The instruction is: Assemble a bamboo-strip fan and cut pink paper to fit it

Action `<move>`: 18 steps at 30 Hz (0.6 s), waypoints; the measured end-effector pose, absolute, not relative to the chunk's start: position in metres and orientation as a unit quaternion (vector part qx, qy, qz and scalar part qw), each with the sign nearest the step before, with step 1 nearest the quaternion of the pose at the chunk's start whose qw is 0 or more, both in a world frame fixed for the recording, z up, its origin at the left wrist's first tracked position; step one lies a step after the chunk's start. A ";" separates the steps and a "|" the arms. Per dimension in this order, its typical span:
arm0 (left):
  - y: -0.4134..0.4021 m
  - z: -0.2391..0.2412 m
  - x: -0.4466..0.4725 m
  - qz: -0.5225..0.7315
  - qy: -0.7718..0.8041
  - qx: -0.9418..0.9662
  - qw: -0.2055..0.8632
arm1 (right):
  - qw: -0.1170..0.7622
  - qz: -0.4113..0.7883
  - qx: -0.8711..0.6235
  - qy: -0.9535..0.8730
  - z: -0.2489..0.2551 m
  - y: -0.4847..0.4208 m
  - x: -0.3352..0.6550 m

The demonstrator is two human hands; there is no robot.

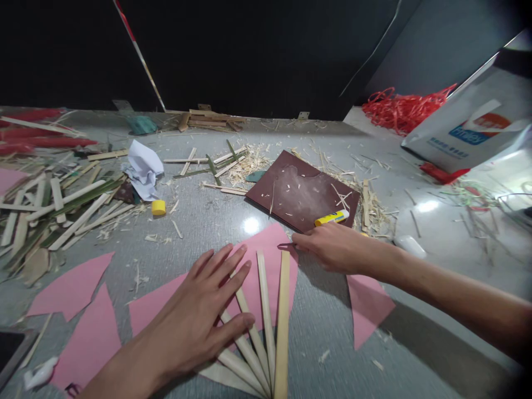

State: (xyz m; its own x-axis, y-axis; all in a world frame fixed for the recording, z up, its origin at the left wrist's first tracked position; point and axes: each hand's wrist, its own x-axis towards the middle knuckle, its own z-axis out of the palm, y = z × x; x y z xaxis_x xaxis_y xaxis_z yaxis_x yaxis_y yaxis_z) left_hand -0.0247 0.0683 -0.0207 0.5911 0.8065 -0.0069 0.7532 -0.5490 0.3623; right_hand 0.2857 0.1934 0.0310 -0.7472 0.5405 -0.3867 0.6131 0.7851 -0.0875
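Pink paper (274, 238) lies on the floor beneath several flat bamboo sticks (282, 310), which spread like a fan from the bottom of the view. My left hand (208, 305) rests over the left sticks and the paper with its fingers spread, hiding parts of them. Just right of the paper's top, my right hand (328, 246) is closed on a thin dark pointed strip (286, 245) whose kind I cannot make out; its tip is over the paper. A yellow glue stick (331, 217) lies behind that hand on a brown board (299, 188).
Cut pink paper pieces (89, 343) lie left, another pink piece (368, 307) right. A yellow cap (158, 208) sits beside crumpled white paper (143, 169). Bamboo scraps (70, 210) pile up at left. Red plastic string (405, 111) and a white bag (469, 122) stand at back right.
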 end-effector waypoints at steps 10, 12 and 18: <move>0.068 -0.021 -0.026 0.058 0.444 0.880 0.156 | 0.189 -0.105 0.325 0.921 0.035 0.189 0.288; 0.068 -0.021 -0.026 0.059 0.444 0.881 0.153 | 0.186 -0.104 0.324 0.922 0.035 0.189 0.288; 0.069 -0.021 -0.025 0.068 0.439 0.883 0.153 | 0.188 -0.104 0.331 0.919 0.038 0.188 0.287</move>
